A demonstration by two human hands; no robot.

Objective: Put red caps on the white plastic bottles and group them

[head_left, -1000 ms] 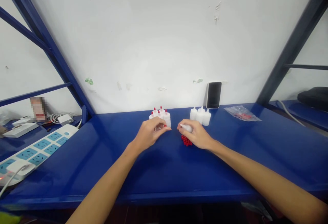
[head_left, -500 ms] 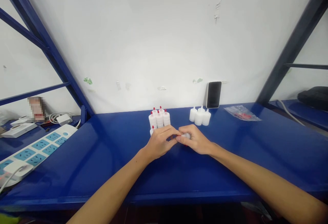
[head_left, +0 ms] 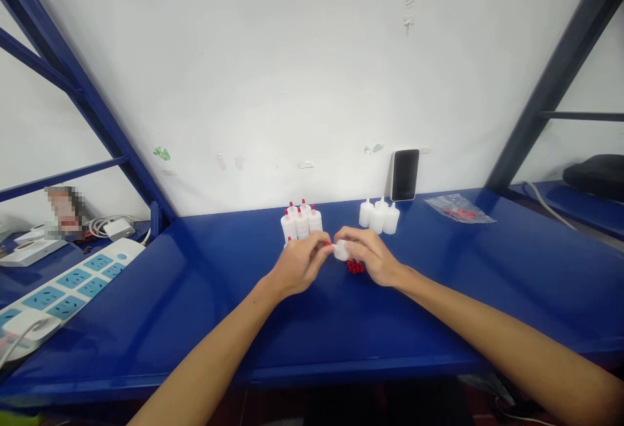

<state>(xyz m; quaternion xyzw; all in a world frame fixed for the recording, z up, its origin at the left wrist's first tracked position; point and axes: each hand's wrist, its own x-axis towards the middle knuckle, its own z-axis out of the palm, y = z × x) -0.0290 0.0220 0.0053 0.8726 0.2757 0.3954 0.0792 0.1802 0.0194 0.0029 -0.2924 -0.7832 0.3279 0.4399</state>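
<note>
Over the middle of the blue table, my right hand [head_left: 373,255] is closed round a small white squeeze bottle [head_left: 340,250], tilted so its nozzle points left. My left hand [head_left: 301,262] pinches a small red cap [head_left: 328,244] at the nozzle's tip. Whether the cap is seated on the nozzle I cannot tell. Below my right hand lies a cluster of loose red caps [head_left: 355,266]. Behind my left hand stand several white bottles with red caps [head_left: 302,223], partly hidden by it. To the right, several uncapped white bottles [head_left: 376,218] stand upright.
A clear plastic bag with red pieces [head_left: 461,210] lies at the back right. A dark-screened device [head_left: 405,175] leans against the wall. On the left are a power strip [head_left: 73,286] and a white charger with cable [head_left: 118,227]. Blue metal posts rise at both sides.
The bottle has turned in my right hand and now shows more of its body, with the red cap at its nozzle. The loose caps have come into fuller view. The camera has shifted slightly.
</note>
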